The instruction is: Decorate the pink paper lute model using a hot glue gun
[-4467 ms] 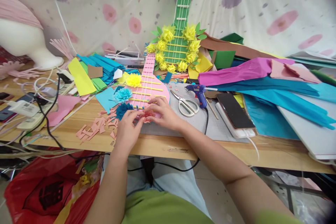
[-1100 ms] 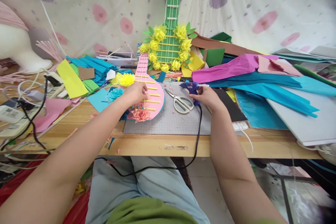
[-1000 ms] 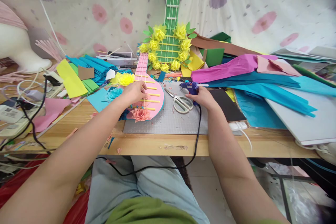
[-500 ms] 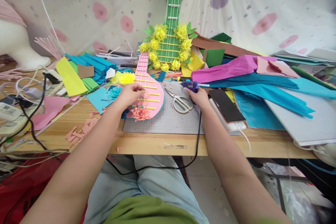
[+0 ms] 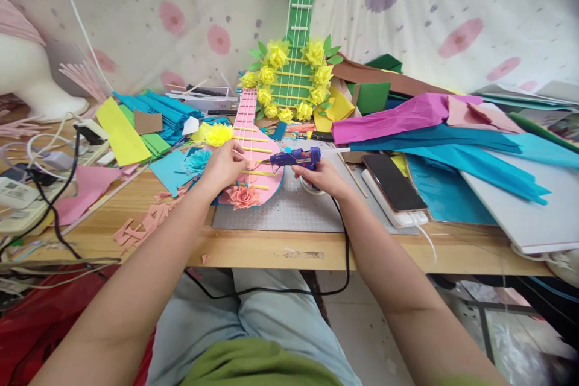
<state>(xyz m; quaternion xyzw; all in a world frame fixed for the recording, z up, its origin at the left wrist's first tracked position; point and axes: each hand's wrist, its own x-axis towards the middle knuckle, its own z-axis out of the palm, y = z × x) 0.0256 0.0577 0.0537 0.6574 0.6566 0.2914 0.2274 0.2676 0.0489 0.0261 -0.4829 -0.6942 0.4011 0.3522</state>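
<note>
Bright, diffuse light, soft shadows, stretch and blur toward the edges

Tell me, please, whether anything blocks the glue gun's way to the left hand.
Nothing visible does: the glue gun, held in the right hand, points its tip towards the left hand, over the pink guitar.

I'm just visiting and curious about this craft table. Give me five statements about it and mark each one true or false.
1. The right hand holds the purple glue gun. True.
2. The left hand reaches over the pink instrument. True.
3. The glue gun points away from the left hand. False: it points toward it.
4. A coral flower sits near the pink instrument's lower edge. True.
5. Blue flowers ring the instrument behind. False: yellow flowers ring the green instrument.
</note>
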